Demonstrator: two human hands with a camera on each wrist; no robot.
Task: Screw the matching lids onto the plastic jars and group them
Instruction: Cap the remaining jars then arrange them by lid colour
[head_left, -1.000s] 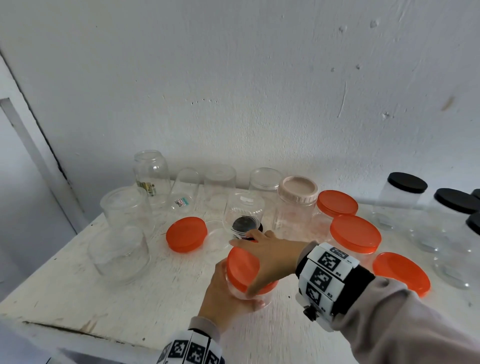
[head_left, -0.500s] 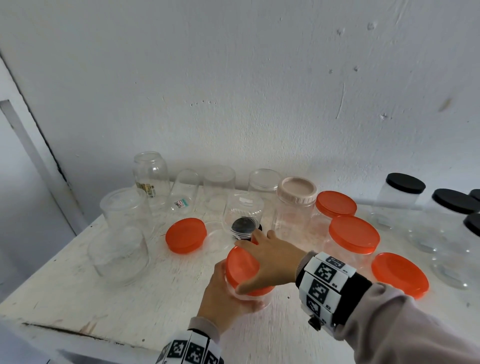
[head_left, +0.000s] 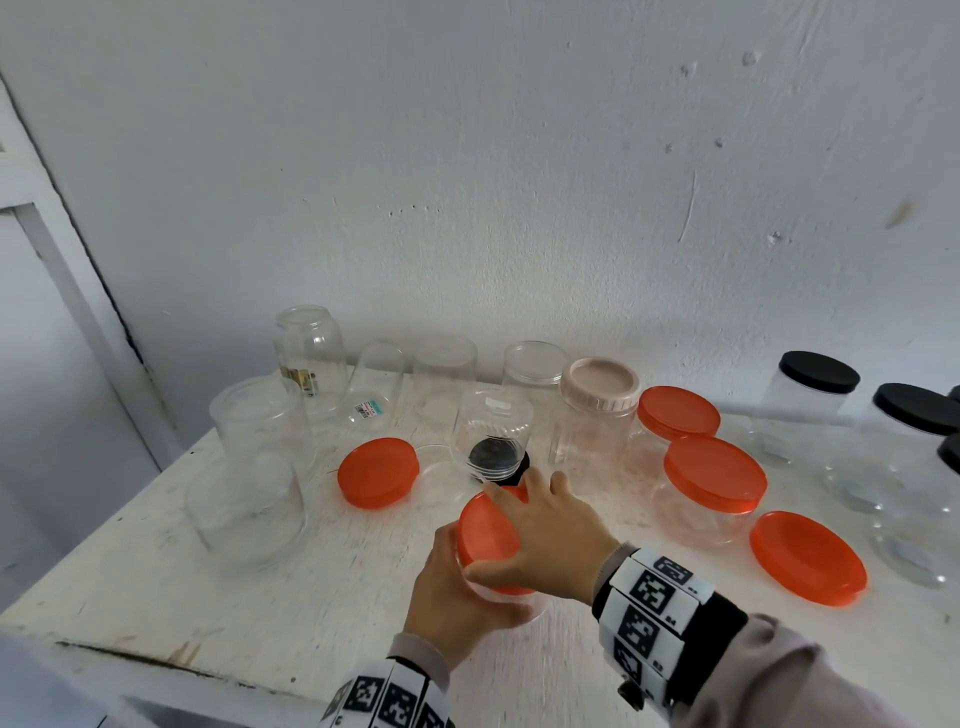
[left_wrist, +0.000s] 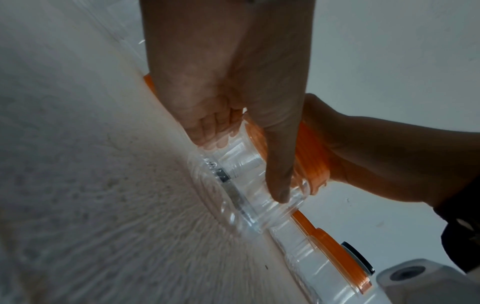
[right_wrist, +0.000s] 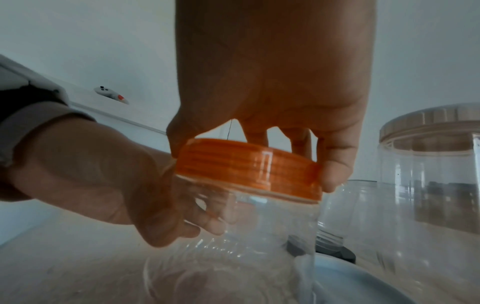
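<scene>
Near the worktop (head_left: 156, 587) edge, a clear jar (right_wrist: 246, 236) is gripped by the left hand (head_left: 457, 603), while its orange lid (head_left: 488, 530) (ribbed) is clasped by the right hand (head_left: 550, 540).

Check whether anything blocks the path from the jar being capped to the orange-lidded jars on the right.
Nothing visible does: bare white tabletop lies between the held clear plastic jar and the nearest orange-lidded jar.
</scene>
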